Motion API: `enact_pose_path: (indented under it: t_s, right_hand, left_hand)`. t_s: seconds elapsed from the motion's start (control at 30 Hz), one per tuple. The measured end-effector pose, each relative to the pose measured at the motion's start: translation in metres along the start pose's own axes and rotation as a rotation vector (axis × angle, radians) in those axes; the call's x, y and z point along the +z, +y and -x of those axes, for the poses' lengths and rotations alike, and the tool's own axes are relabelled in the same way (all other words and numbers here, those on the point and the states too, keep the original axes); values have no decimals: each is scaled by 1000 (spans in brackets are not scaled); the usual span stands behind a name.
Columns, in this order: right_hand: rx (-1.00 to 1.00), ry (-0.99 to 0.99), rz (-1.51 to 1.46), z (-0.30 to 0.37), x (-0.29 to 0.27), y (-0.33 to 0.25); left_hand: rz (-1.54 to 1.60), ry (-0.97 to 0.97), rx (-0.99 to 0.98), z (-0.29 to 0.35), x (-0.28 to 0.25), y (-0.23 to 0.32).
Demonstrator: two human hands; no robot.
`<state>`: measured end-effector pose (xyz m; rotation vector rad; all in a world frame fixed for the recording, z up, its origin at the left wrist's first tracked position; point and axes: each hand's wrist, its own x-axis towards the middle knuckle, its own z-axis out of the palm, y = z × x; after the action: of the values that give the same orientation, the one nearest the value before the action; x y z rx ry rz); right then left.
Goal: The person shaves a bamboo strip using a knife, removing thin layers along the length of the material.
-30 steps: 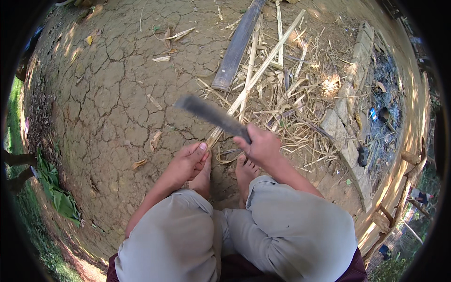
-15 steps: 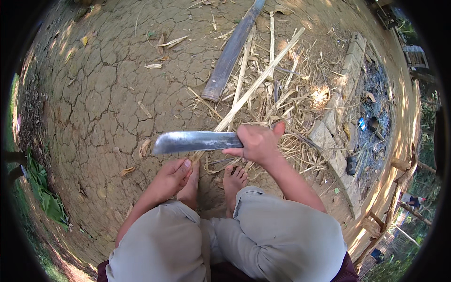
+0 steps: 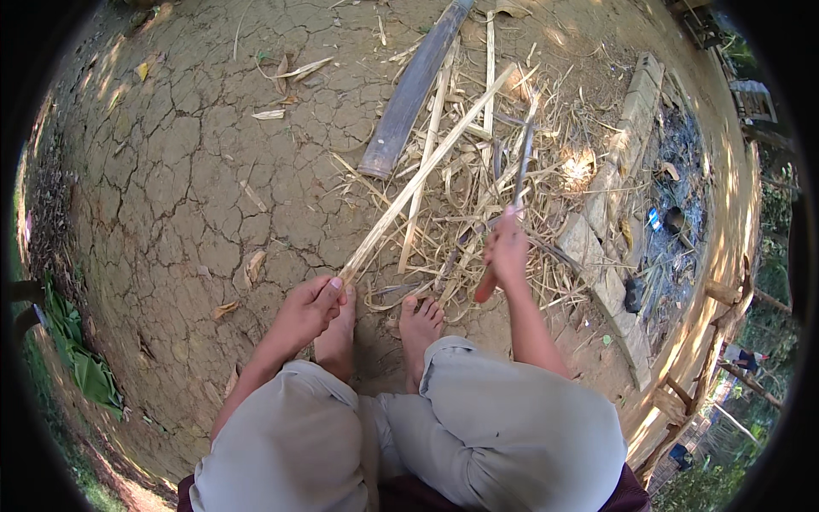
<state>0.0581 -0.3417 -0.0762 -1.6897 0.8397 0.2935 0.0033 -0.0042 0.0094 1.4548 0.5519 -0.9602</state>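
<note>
My left hand (image 3: 309, 312) is closed around the near end of a long, pale split strip (image 3: 418, 177), which looks like bamboo or wood. The strip slants away to the upper right, over the shavings. In my right hand (image 3: 509, 253) is a machete (image 3: 525, 158), gripped by its reddish-brown handle (image 3: 486, 285). Its blade points away from me and is seen nearly edge-on, to the right of the strip and apart from it. My bare feet (image 3: 420, 328) rest on the ground between the two hands.
Pale shavings (image 3: 478, 209) and loose strips litter the cracked earth (image 3: 196, 188) ahead. A dark bamboo-like pole (image 3: 414, 94) lies beyond my feet. To the right, a stone border (image 3: 616, 282) edges an ashy patch (image 3: 674, 179). Green leaves (image 3: 85, 363) lie at far left.
My right hand has swung the machete from lying crosswise over the strip to pointing away on the right. The strip's far end has dropped nearer and left; my left hand still holds it.
</note>
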Motion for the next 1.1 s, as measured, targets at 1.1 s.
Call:
enact_pose_path:
  t_s: [1.1]
  right_hand:
    - [-187, -339, 794, 88, 50, 120]
  left_hand:
    - [-709, 388, 84, -81, -22, -99]
